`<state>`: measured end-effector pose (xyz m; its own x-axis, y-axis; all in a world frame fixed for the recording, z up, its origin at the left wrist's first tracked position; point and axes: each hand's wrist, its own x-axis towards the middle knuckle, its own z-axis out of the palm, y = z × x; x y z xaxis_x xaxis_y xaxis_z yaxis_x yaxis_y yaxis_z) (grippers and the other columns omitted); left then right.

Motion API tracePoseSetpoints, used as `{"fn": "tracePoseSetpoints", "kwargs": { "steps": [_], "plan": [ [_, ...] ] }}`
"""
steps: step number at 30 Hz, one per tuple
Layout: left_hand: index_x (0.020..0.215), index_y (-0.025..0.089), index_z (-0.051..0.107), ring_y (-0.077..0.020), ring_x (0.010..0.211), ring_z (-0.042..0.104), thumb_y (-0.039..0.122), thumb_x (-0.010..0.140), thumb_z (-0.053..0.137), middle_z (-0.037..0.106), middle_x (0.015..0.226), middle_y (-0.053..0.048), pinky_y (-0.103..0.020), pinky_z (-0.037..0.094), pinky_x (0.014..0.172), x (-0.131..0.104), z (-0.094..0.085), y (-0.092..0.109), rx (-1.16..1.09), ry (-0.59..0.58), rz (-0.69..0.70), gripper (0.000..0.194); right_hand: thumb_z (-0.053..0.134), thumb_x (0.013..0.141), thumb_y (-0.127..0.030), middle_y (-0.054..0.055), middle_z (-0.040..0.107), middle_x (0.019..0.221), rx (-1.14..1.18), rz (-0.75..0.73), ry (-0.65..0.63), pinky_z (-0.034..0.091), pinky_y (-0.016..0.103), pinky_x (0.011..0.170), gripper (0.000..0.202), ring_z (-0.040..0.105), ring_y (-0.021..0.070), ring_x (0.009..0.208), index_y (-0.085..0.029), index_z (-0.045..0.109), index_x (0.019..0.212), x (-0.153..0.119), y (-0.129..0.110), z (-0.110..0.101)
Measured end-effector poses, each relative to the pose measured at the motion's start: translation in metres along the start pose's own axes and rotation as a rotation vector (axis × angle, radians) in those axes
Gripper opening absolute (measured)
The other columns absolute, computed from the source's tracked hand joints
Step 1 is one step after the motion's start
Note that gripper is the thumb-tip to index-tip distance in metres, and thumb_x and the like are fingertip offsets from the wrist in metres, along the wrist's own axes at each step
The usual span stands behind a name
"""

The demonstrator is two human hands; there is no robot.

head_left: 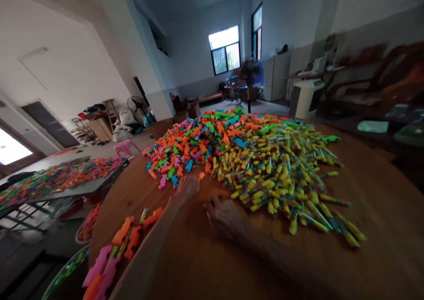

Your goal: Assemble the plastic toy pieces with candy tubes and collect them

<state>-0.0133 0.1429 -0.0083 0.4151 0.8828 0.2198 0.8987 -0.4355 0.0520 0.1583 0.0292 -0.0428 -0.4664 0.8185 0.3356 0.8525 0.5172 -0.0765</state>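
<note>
My left hand [188,187] reaches over the round wooden table to the near edge of a heap of small plastic pieces [195,145] in orange, pink, green and blue. Its fingers look stretched forward, and a small orange piece [201,176] lies by the thumb side. Nearer to me, my right hand [222,212] is curled low above the wood, blurred; what its fingers hold, if anything, is hidden. Beside it spreads a pile of yellow-wrapped tubes [274,172]. Joined orange and pink pieces with tubes between them [124,238] lie left of my left forearm.
Left of the round table [380,203], another table carries many coloured pieces [73,176]. Below its edge stand a tub of orange pieces [88,225] and a green-rimmed tub [66,269]. A pink stool [126,147] and a fan [137,105] stand behind.
</note>
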Motion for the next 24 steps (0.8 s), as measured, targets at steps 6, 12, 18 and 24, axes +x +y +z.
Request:
{"fn": "tracePoseSetpoints", "kwargs": {
  "steps": [6, 12, 18, 24],
  "plan": [
    [0.094, 0.019, 0.071, -0.0187, 0.081, 0.065, 0.021, 0.095, 0.049, 0.072, 0.085, -0.004, -0.030, 0.048, 0.074, -0.066, -0.021, -0.011, -0.114, -0.124, 0.101, 0.022, 0.046, 0.097, -0.020, 0.012, 0.064, 0.103, 0.246, 0.239, 0.115, 0.036, 0.029, 0.063, 0.024, 0.058, 0.0194, 0.080, -0.016, 0.066, 0.109, 0.003, 0.009, -0.004],
    [0.110, 0.022, 0.071, -0.0207, 0.096, 0.067, 0.026, 0.096, 0.051, 0.074, 0.104, -0.006, -0.033, 0.052, 0.086, -0.101, -0.020, -0.008, -0.233, -0.074, 0.101, 0.024, 0.047, 0.096, -0.018, 0.008, 0.064, 0.095, 0.295, 0.062, 0.074, 0.037, 0.027, 0.070, 0.022, 0.056, 0.0176, 0.081, -0.016, 0.069, 0.098, 0.006, 0.026, 0.007],
    [0.115, 0.021, 0.072, -0.0228, 0.094, 0.066, 0.029, 0.097, 0.057, 0.073, 0.101, -0.007, -0.036, 0.051, 0.085, -0.102, -0.009, 0.003, -0.267, 0.022, 0.071, 0.025, 0.047, 0.096, -0.017, 0.010, 0.064, 0.102, 0.254, -0.005, 0.038, 0.036, 0.028, 0.073, 0.026, 0.056, 0.0179, 0.085, -0.015, 0.069, 0.108, 0.002, 0.026, -0.001],
    [0.111, 0.022, 0.073, -0.0227, 0.092, 0.062, 0.028, 0.099, 0.055, 0.069, 0.093, -0.007, -0.034, 0.049, 0.081, -0.103, -0.008, 0.006, -0.244, 0.033, 0.108, 0.023, 0.047, 0.096, -0.017, 0.010, 0.064, 0.104, 0.245, -0.024, 0.058, 0.037, 0.028, 0.073, 0.027, 0.056, 0.0179, 0.086, -0.015, 0.068, 0.113, 0.000, 0.024, 0.000]
  ]
}}
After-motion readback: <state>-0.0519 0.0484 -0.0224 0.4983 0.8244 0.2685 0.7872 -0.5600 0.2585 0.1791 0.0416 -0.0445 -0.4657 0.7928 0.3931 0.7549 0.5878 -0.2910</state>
